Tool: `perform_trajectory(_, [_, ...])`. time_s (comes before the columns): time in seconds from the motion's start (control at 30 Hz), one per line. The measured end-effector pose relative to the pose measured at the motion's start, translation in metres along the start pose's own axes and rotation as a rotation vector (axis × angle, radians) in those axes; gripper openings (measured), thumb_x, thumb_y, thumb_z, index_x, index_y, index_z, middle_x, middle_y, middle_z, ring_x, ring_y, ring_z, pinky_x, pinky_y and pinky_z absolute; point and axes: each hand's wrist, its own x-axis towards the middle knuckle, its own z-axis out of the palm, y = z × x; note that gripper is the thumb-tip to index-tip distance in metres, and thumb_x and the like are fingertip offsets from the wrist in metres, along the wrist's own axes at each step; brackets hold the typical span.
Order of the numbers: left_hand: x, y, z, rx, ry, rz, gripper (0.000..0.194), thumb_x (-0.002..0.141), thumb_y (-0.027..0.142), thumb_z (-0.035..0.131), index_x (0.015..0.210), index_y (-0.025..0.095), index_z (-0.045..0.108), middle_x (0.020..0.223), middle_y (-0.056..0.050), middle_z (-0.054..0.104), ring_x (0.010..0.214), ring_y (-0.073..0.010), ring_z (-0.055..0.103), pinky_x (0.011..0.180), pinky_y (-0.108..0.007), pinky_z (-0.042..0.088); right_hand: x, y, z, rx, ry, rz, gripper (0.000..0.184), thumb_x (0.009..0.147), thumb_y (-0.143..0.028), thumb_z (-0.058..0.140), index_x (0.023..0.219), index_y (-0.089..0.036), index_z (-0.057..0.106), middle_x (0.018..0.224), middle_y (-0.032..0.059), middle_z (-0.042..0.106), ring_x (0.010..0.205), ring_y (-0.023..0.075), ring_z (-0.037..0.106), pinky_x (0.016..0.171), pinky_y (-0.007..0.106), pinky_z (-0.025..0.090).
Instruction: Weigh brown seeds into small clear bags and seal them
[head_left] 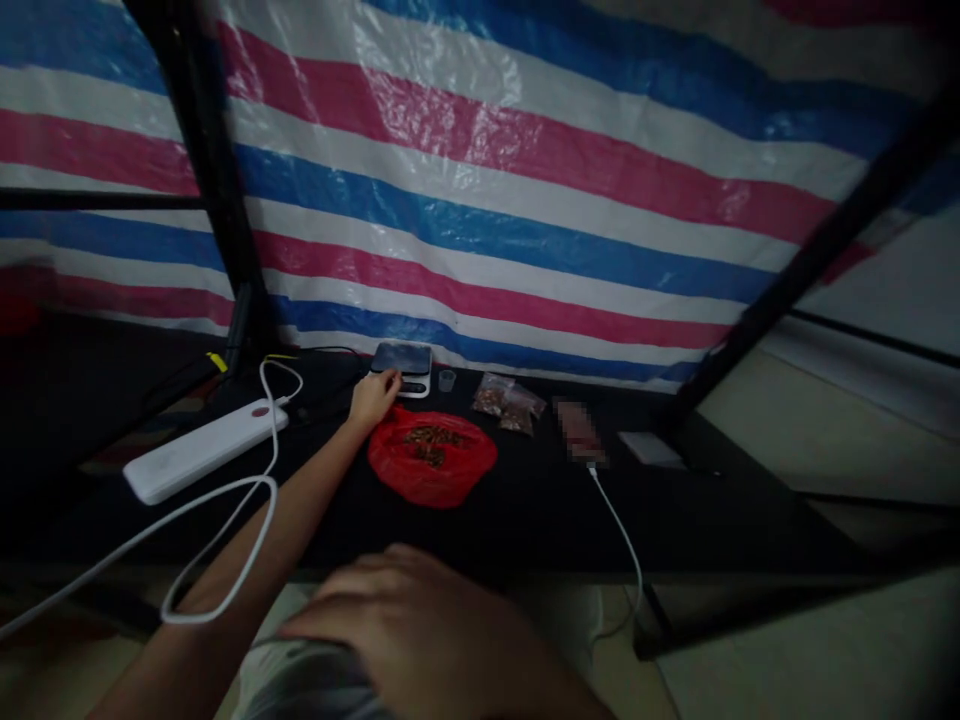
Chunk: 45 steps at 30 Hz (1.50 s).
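My left hand (373,396) reaches across the black table (540,505) and its fingers touch the front edge of a small digital scale (403,366) at the back. A red plastic bag (433,456) with brown pieces on it lies just right of that hand. My right hand (420,625) rests low in front of me, on my lap by grey fabric, fingers loosely curled and holding nothing that I can see. A tiny clear cup (447,380) stands beside the scale.
Two small clear packets (508,401) of brown pieces lie right of the cup. A white power strip (201,450) with a white cable (225,520) lies at left. A blurred object (579,430) with a cable and a flat white item (649,449) sit at right. A striped tarp hangs behind.
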Motion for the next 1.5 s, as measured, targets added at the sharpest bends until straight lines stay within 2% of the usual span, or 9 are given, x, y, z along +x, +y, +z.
perform_trajectory(0.1, [-0.001,0.001,-0.002,0.014,-0.018,-0.006,0.039,0.088,0.039,0.029,0.090,0.019,0.063,0.080,-0.007,0.067,0.076,-0.0186,0.061,0.061,-0.022,0.036,-0.066,0.037,-0.056,-0.131,0.153,0.382,0.033,0.087,-0.020,0.039,0.115,-0.031,0.053,0.110,-0.0033,0.061,0.101,0.0131,0.055,0.088,0.029,0.042])
perform_trajectory(0.23, [-0.001,0.002,-0.002,0.016,-0.028,-0.008,0.039,0.087,0.039,0.030,0.090,0.019,0.064,0.079,-0.007,0.067,0.075,-0.0191,0.061,0.059,-0.022,0.035,-0.168,0.124,-0.123,-0.634,0.523,1.026,0.027,0.086,-0.025,0.041,0.103,-0.021,0.062,0.108,0.0081,0.062,0.100,0.0214,0.057,0.082,0.034,0.045])
perform_trajectory(0.37, [0.001,0.002,0.000,-0.009,-0.016,-0.041,0.039,0.086,0.039,0.031,0.090,0.019,0.064,0.078,-0.007,0.067,0.073,-0.0193,0.061,0.058,-0.022,0.035,-0.227,0.199,-0.148,-0.906,0.223,1.479,0.027,0.083,-0.027,0.047,0.093,-0.009,0.064,0.095,0.0198,0.063,0.091,0.0312,0.060,0.071,0.040,0.046])
perform_trajectory(0.67, [-0.002,0.000,-0.002,-0.081,0.022,-0.067,0.038,0.087,0.039,0.030,0.091,0.020,0.063,0.074,-0.005,0.067,0.070,-0.0175,0.060,0.058,-0.022,0.034,-0.236,0.245,-0.136,-0.941,0.145,1.530,0.032,0.081,-0.036,0.048,0.095,-0.012,0.065,0.087,0.0182,0.065,0.085,0.0312,0.062,0.072,0.040,0.043])
perform_trajectory(0.93, [-0.005,0.006,-0.005,-0.063,0.022,-0.043,0.033,0.088,0.036,0.032,0.096,0.019,0.059,0.077,-0.005,0.065,0.075,-0.0185,0.061,0.062,-0.023,0.037,-0.250,0.246,-0.144,-0.814,0.427,1.582,0.031,0.080,-0.035,0.049,0.100,-0.020,0.067,0.088,0.0208,0.064,0.080,0.0349,0.062,0.059,0.040,0.043])
perform_trajectory(1.1, [-0.005,0.009,-0.008,-0.202,0.196,0.073,0.032,0.087,0.027,0.036,0.117,0.018,0.040,0.097,-0.006,0.060,0.073,-0.0139,0.060,0.066,-0.023,0.042,-0.219,0.222,-0.156,-0.864,0.803,1.556,0.037,0.078,-0.047,0.050,0.099,-0.023,0.068,0.088,0.0248,0.064,0.083,0.0352,0.060,0.055,0.042,0.039])
perform_trajectory(1.2, [-0.003,0.006,-0.013,-0.205,0.363,0.208,0.028,0.085,0.028,0.041,0.108,0.013,0.042,0.107,-0.012,0.051,0.090,-0.0169,0.055,0.076,-0.026,0.044,-0.161,0.212,-0.149,-0.776,1.099,1.236,0.046,0.074,-0.053,0.051,0.101,-0.019,0.067,0.086,0.0240,0.065,0.083,0.0312,0.061,0.061,0.041,0.040])
perform_trajectory(1.3, [-0.006,0.007,-0.020,-0.172,0.437,0.327,0.021,0.084,0.031,0.043,0.095,0.013,0.047,0.098,-0.013,0.051,0.097,-0.0211,0.050,0.082,-0.032,0.042,-0.076,0.212,-0.115,-0.230,1.108,0.771,0.040,0.074,-0.044,0.054,0.093,-0.013,0.068,0.086,0.0146,0.068,0.077,0.0227,0.063,0.067,0.033,0.046])
perform_trajectory(1.5, [-0.019,0.032,-0.024,-0.229,0.228,0.492,0.024,0.089,0.032,0.034,0.079,0.016,0.050,0.082,-0.006,0.052,0.083,-0.0159,0.051,0.075,-0.027,0.042,0.061,0.220,-0.036,0.154,0.947,0.445,0.022,0.072,-0.029,0.055,0.082,-0.014,0.069,0.082,0.0061,0.070,0.074,0.0175,0.063,0.071,0.028,0.047])
